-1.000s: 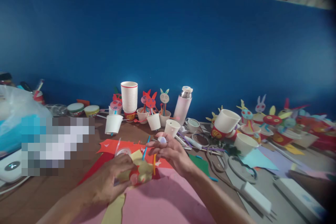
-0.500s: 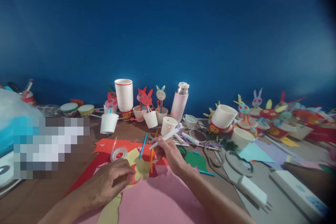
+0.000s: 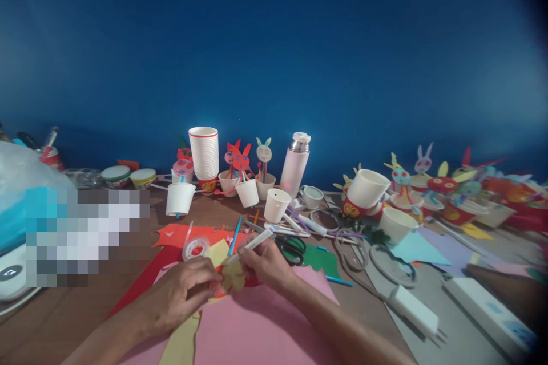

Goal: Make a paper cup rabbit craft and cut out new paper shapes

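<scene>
Between my hands lies a small red and yellow paper cutout, over pink paper. My left hand pinches the cutout's left edge between thumb and fingers. In my right hand is a white marker, its lower end close to the cutout. A roll of clear tape rests just beyond my left hand on orange-red paper. Black-handled scissors lie to the right of my right hand, beside green paper. A blue straw is beyond the cutout.
Along the blue wall stand stacked paper cups, a pink flask and cups with paper rabbit heads. More paper rabbits, a white charger and a power strip are at the right.
My right hand has lowered the marker toward the cutout, moving nearer my left hand. The scissors now show more fully. The whole view has shifted slightly.
</scene>
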Demonstrator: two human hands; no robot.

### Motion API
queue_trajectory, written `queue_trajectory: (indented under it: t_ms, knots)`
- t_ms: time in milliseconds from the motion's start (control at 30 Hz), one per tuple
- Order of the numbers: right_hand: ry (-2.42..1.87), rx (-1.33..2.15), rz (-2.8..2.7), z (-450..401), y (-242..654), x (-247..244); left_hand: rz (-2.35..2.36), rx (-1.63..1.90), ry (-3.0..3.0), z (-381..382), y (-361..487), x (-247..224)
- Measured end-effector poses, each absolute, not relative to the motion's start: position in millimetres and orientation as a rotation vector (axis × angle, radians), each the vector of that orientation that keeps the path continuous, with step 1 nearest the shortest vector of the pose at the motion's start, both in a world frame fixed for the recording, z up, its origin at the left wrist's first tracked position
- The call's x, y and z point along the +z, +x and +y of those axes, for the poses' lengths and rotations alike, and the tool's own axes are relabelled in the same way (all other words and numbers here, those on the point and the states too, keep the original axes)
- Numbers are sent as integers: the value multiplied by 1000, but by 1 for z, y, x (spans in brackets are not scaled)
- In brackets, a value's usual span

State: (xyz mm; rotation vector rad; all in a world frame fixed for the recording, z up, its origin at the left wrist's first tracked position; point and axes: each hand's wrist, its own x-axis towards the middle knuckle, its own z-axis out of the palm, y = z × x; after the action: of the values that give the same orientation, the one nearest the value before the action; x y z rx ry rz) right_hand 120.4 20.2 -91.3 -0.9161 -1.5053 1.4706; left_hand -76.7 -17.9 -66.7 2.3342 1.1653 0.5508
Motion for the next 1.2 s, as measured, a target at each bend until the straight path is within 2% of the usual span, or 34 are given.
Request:
queue_trajectory:
  t_ms: [333,533,700,1200]
  knots:
    - [-921,1364,-1595,14,129,-77,1262,387,2310,-17,-76,-62]
    - [-805,879,-2081,-1,132,-69,1235,362,2294,-20,-74,-51]
    - [-821,695,-2278,-8,127,-69,1222,378,2266,-20,-74,-51]
    - [-767,638,-2351,-12,125,-70,1230,382,2251,-20,-74,-53]
